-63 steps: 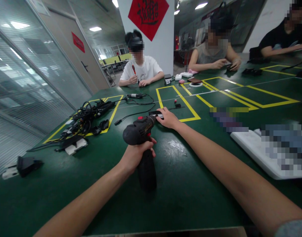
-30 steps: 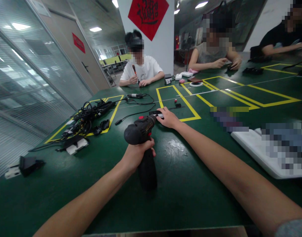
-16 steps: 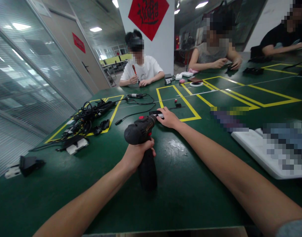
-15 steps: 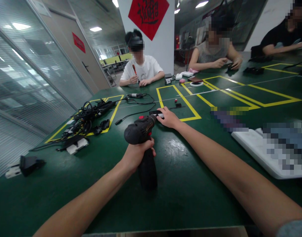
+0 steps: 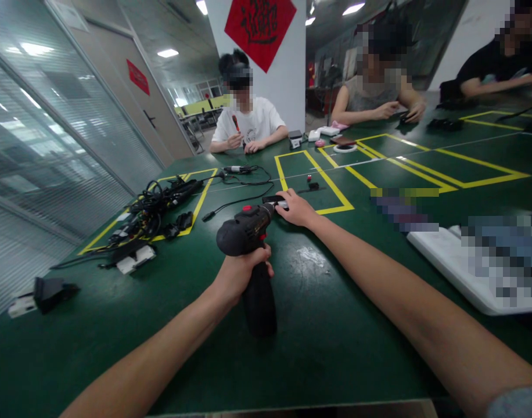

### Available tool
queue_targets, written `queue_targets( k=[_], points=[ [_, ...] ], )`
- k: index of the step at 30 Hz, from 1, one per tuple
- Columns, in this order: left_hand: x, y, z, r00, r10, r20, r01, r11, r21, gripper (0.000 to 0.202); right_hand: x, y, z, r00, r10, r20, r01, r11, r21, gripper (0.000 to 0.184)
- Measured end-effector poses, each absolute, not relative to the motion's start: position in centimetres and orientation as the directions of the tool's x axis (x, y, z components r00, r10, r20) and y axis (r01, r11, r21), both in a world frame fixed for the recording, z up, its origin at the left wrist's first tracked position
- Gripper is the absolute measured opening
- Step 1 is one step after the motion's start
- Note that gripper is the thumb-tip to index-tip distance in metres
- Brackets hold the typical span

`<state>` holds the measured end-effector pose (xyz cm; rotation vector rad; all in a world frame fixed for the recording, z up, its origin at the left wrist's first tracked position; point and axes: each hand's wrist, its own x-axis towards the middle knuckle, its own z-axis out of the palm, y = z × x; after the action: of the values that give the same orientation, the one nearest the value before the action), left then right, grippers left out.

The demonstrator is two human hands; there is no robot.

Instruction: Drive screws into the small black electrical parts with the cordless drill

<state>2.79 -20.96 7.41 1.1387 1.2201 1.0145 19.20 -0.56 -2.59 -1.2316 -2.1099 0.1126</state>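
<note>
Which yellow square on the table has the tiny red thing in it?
The taped rectangle beyond the right hand holds the red piece; the left rectangle holds black cables.

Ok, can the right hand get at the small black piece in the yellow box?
Probably yes: the right hand sits just below the small black piece, with only green tabletop between them.

Live from the floor: a green workbench [image 5: 322, 342] is marked out with yellow tape [image 5: 291, 152], a tangle of black cables [image 5: 159, 203] is heaped upon it, and a black plug adapter [image 5: 50, 293] is laid alongside!
</note>
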Motion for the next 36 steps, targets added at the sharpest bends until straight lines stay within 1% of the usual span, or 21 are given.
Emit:
queue_targets(
  k=[3, 13, 18, 26, 36],
  points=[
    [2.78, -20.95, 7.44, 0.094, 0.983, -0.156, 0.015, 0.156, 0.988, 0.034, 19.2, -0.55, -2.62, -0.32, 0.793, 0.517, 0.735, 0.553, -0.393, 0.047],
    [2.82, -21.0, 7.54, 0.097, 0.981, -0.168, 0.029, 0.166, 0.986, 0.026, 19.23, -0.46, -2.69, -0.319, 0.794, 0.518, 0.731, 0.554, -0.399, 0.048],
    [2.85, -21.02, 7.56, 0.092, 0.981, -0.168, 0.008, 0.168, 0.986, 0.03, 19.21, -0.51, -2.68, -0.315, 0.798, 0.514, 0.732, 0.549, -0.404, 0.049],
    [2.74, -21.01, 7.24, 0.078, 0.978, -0.194, 0.028, 0.192, 0.981, 0.017, 19.25, -0.43, -2.66, -0.318, 0.797, 0.513, 0.728, 0.552, -0.407, 0.048],
    [2.84, -21.05, 7.55, 0.086, 0.976, -0.202, 0.047, 0.198, 0.979, 0.015, 19.27, -0.27, -2.88, -0.319, 0.793, 0.52, 0.728, 0.556, -0.401, 0.047]
  ],
)
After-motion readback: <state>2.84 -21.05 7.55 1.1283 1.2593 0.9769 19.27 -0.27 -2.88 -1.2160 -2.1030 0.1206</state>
